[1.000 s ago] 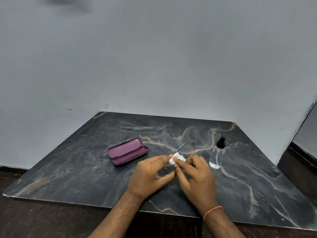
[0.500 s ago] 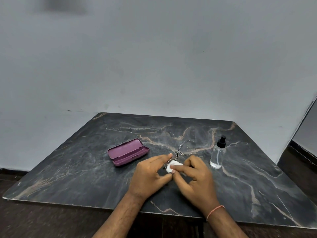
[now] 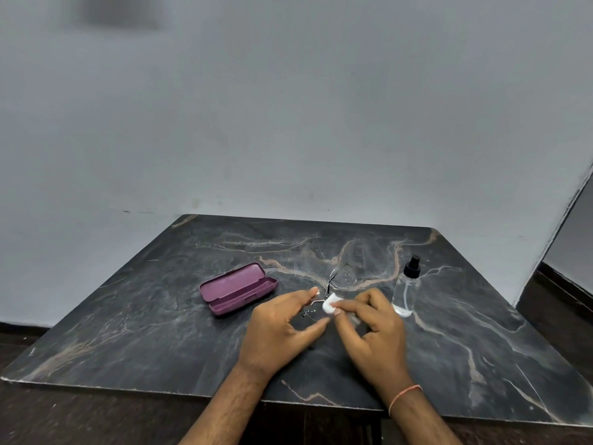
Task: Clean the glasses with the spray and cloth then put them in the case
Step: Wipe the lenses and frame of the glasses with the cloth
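Thin wire-framed glasses [image 3: 344, 277] are held over the middle of the dark marble table [image 3: 128, 316]. My left hand [image 3: 279, 329] pinches the near lens between thumb and forefinger. My right hand [image 3: 372, 329] presses a small folded white cloth [image 3: 330, 304] against that lens with its fingertips. The far lens sticks up behind the cloth. A purple glasses case [image 3: 238, 288] lies open and empty to the left of my hands. A clear spray bottle [image 3: 406, 289] with a black nozzle stands upright just right of my right hand.
The table is pushed against a plain grey wall [image 3: 288, 123]. Its near edge runs just under my wrists. Dark floor shows at both sides, and a wall corner with a dark skirting [image 3: 564, 284] lies to the right.
The cloth has shifted slightly on the near lens as my right fingers rub it. The glasses tilted a little and my hands stayed in the same place.
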The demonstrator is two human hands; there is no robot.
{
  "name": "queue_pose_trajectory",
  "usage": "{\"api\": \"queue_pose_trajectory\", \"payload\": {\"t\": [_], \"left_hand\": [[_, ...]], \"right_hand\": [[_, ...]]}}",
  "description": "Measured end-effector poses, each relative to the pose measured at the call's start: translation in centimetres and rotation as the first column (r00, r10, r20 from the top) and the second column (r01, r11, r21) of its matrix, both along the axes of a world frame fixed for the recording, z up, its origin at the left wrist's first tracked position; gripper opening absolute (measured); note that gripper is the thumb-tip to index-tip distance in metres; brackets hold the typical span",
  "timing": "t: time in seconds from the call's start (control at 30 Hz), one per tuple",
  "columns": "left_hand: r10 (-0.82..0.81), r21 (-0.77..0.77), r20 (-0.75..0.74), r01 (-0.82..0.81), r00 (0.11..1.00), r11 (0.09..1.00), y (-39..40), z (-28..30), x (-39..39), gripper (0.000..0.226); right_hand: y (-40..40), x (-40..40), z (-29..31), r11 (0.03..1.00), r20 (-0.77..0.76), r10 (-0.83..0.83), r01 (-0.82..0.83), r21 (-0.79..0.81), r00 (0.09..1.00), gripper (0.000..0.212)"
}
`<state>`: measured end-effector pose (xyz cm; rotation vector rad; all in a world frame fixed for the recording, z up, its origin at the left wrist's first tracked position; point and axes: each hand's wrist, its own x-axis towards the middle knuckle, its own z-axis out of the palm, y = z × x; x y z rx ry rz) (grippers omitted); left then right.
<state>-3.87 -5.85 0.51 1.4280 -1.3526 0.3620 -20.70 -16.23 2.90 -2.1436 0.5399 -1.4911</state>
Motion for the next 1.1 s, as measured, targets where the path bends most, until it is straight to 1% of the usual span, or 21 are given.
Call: {"api": "queue_pose_trajectory", "payload": {"t": [0.07, 0.13, 0.23, 0.3, 0.4, 0.5, 0.63, 0.77, 0.9, 1.1], "left_hand": [[0.000, 0.002, -0.001, 0.000, 1.000, 1.000, 0.1, 0.2, -0.2, 0.054], [-0.006, 0.009, -0.004, 0.006, 1.000, 1.000, 0.2, 0.4, -0.2, 0.054], [-0.002, 0.016, -0.007, 0.003, 1.000, 1.000, 0.2, 0.5, -0.2, 0.053], [0.003, 0.022, -0.005, -0.003, 1.000, 1.000, 0.2, 0.5, -0.2, 0.052], [-0.006, 0.029, 0.004, 0.006, 1.000, 1.000, 0.3, 0.6, -0.3, 0.052], [-0.025, 0.038, 0.024, 0.024, 0.999, 0.999, 0.4, 0.7, -0.4, 0.050], [-0.043, 0.052, 0.062, 0.040, 0.997, 0.998, 0.5, 0.9, -0.5, 0.050], [-0.051, 0.072, 0.037, 0.048, 0.998, 0.996, 0.6, 1.1, -0.6, 0.051], [-0.042, 0.095, 0.012, 0.041, 0.999, 0.995, 0.7, 1.4, -0.6, 0.052], [-0.030, 0.123, -0.005, 0.031, 1.000, 0.992, 0.9, 1.7, -0.8, 0.052]], "right_hand": [[-0.6, -0.1, 0.2, 0.987, 0.103, -0.047, 0.030, 0.158, 0.994, 0.017], [-1.1, -0.1, 0.5, 0.959, 0.173, -0.085, 0.034, 0.282, 0.981, 0.019], [-1.5, -0.2, 0.5, 0.927, 0.245, -0.152, 0.051, 0.372, 0.958, 0.015], [-1.7, -0.2, 0.5, 0.917, 0.271, -0.204, 0.087, 0.389, 0.941, 0.016], [-1.9, -0.1, 0.3, 0.904, 0.279, -0.223, 0.090, 0.419, 0.934, 0.025], [-2.2, 0.0, 0.0, 0.890, 0.283, -0.214, 0.068, 0.451, 0.935, 0.023], [-2.7, 0.2, -0.6, 0.845, 0.281, -0.165, -0.011, 0.534, 0.945, 0.012], [-2.9, 0.4, -0.9, 0.778, 0.272, -0.103, -0.093, 0.622, 0.957, 0.007], [-3.1, 0.3, -1.1, 0.768, 0.273, -0.065, -0.126, 0.628, 0.960, 0.010], [-2.9, 0.2, -0.4, 0.722, 0.330, -0.010, -0.221, 0.655, 0.944, 0.009]]}}
